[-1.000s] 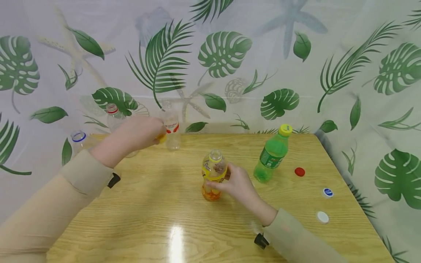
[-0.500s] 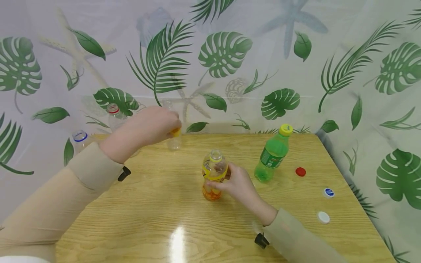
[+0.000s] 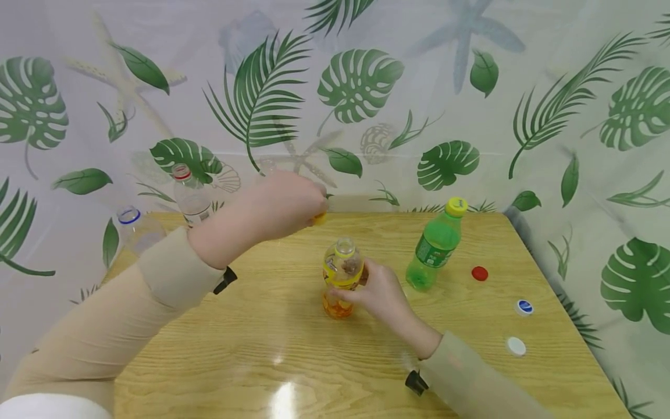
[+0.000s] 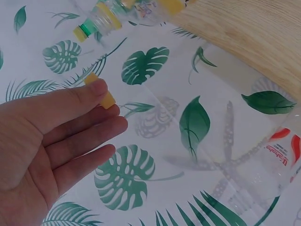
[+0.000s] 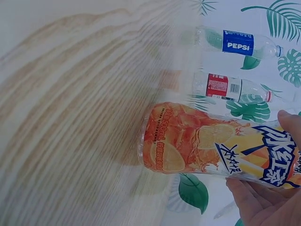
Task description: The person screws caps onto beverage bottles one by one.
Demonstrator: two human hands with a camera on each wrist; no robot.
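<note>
My left hand [image 3: 280, 201] pinches a yellow bottle cap [image 4: 108, 100] between thumb and forefinger, its other fingers extended in the left wrist view. It is raised above the back of the table, a little left of the iced tea bottle [image 3: 335, 269]. That bottle stands upright and uncapped, with a yellow ring on its neck and an orange label with lemon slices. My right hand [image 3: 384, 299] grips it from the right, thumb in front. Behind my left hand, a clear bottle [image 3: 267, 167] with a red and white label is mostly hidden in the head view.
A green bottle [image 3: 439, 238] with a yellow cap stands right of the iced tea. A red cap [image 3: 479, 273], a blue and white cap [image 3: 524, 307] and a white cap [image 3: 516, 347] lie farther right. Uncapped Pepsi [image 5: 237, 43] and red-label [image 5: 223, 87] bottles stand at left.
My left hand has moved right with the yellow cap, from beside the clear bottle at the back toward the iced tea bottle. The right hand and its bottle have stayed put.
</note>
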